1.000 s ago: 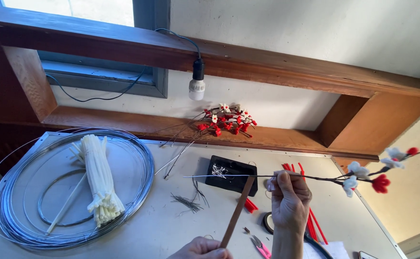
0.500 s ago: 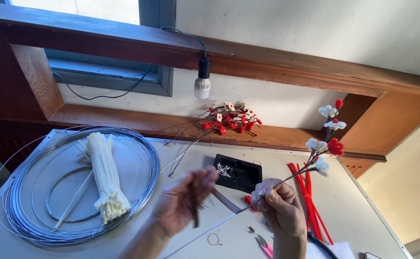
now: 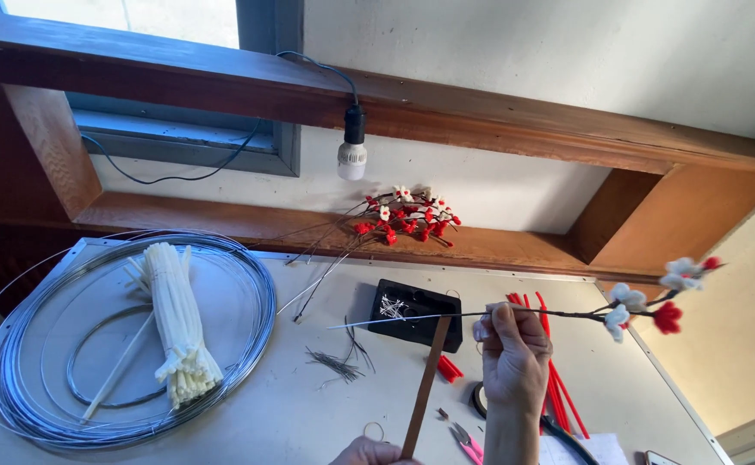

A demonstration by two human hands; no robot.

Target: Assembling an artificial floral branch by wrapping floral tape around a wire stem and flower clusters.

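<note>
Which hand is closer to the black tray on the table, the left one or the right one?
Right. The right hand is raised just right of the black tray, pinching a flower stem; the left hand is low at the bottom edge, below it.

Bright daylight from the window (image 3: pixel 127 17) overexposes its pane; the bulb (image 3: pixel 352 159) seems unlit; edges bend slightly.

Bare bulb (image 3: pixel 352 160) hangs below window (image 3: pixel 179 77), wooden ledge (image 3: pixel 222 220).
</note>
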